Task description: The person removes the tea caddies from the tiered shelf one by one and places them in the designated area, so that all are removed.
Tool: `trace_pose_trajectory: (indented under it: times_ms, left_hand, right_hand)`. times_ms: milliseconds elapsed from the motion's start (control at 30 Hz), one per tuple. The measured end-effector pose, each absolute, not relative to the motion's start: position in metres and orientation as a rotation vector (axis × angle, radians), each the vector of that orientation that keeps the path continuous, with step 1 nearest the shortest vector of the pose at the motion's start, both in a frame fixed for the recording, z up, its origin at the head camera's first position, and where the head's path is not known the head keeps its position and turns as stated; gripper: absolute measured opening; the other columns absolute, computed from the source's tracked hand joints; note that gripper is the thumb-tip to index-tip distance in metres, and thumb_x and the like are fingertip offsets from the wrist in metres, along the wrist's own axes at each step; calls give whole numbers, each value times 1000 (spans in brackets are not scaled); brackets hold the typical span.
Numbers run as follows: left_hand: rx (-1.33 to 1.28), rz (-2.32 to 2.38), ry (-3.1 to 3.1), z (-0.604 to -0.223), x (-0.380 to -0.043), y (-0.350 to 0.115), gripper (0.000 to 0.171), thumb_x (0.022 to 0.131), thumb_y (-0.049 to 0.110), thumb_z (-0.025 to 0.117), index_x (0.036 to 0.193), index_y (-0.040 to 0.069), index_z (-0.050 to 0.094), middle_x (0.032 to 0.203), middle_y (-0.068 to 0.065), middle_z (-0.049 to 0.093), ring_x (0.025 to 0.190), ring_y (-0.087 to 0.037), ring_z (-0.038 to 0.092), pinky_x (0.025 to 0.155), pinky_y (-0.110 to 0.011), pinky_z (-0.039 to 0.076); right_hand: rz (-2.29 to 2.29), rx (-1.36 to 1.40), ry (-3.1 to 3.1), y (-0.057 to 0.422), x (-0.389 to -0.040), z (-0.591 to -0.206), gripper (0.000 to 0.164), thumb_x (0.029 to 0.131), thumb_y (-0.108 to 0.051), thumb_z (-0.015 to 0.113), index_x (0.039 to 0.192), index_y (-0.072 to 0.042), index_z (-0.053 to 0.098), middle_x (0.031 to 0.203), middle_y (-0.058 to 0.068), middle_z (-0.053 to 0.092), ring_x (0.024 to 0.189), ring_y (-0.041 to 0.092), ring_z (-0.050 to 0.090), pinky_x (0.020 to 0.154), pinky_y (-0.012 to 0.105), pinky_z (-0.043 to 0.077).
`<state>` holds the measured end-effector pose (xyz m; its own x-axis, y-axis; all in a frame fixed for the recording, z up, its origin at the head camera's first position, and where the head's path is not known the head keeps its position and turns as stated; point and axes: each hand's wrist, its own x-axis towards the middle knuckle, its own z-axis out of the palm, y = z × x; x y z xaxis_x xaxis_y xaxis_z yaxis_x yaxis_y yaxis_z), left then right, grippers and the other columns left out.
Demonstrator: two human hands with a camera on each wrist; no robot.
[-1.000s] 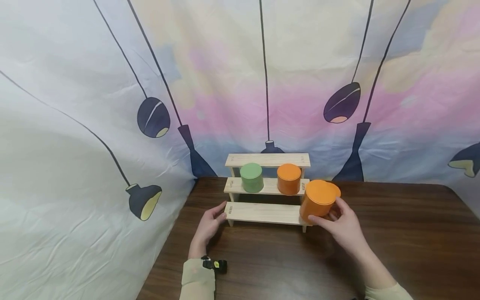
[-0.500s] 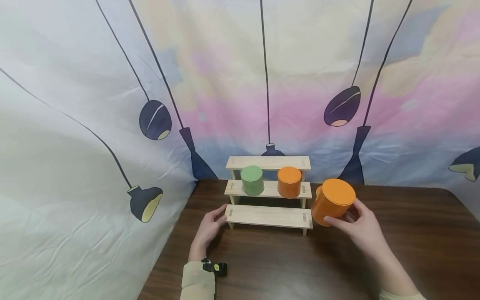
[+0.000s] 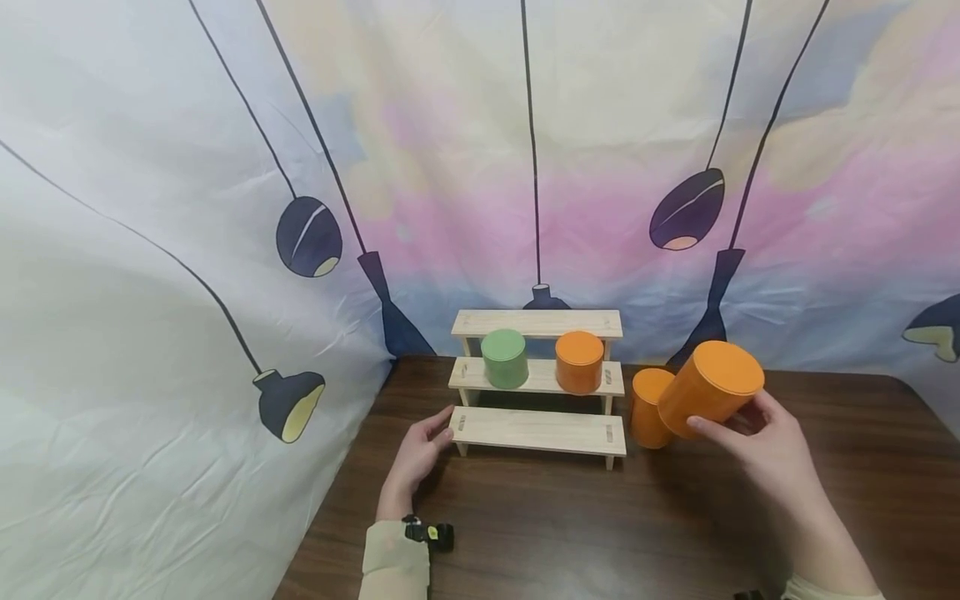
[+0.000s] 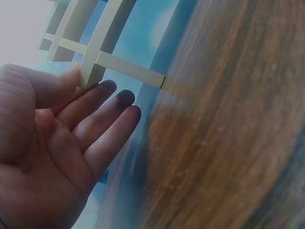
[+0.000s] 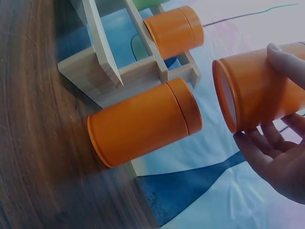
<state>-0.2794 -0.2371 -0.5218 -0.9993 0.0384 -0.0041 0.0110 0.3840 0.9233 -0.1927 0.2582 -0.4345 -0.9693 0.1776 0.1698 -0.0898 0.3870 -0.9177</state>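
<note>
My right hand [image 3: 776, 450] grips a tall orange canister [image 3: 708, 392], tilted and raised over the right side of the table. Its underside rim shows in the right wrist view, with thumb and fingers around its wall. Another tall orange canister [image 3: 649, 417] stands upright on the table, just right of the three-tier wooden stand [image 3: 536, 430]. On the middle tier sit a short green tin [image 3: 505, 360] at left and a short orange tin [image 3: 579, 364] at right. At the stand's lowest tier, my left hand [image 4: 62, 138] pinches the left end between thumb and forefinger, other fingers extended.
The dark wood table [image 3: 540, 533] spreads around the stand. Close behind it hangs a cloth backdrop [image 3: 465, 167] printed with lamps, and the cloth continues down the left side.
My right hand has carried the tall canister rightward and up, away from the stand's lowest tier, uncovering the canister standing behind it. The left hand stays at the stand's end.
</note>
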Motion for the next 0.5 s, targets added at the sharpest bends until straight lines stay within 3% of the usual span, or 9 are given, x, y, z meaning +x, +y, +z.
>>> trace_pose_trajectory:
  times_ms: [200, 500]
  left_hand:
    - [23, 1717, 2594, -520, -279, -237, 49, 107, 9, 58, 156, 10, 57, 160, -12, 53, 150, -36, 45, 124, -62, 29]
    - [35, 1727, 2591, -519, -277, -237, 50, 107, 9, 59, 156, 9, 56, 160, -11, 54, 152, -36, 43, 125, -62, 26]
  right_hand:
    - [1619, -185, -2409, 264, -194, -434, 82, 95, -43, 83, 162, -18, 43, 152, 12, 53, 131, 16, 59, 84, 7, 51]
    - [1639, -168, -2281, 274, -200, -445, 81, 97, -29, 82, 166, -25, 39, 149, 6, 52, 121, -3, 54, 84, 5, 49]
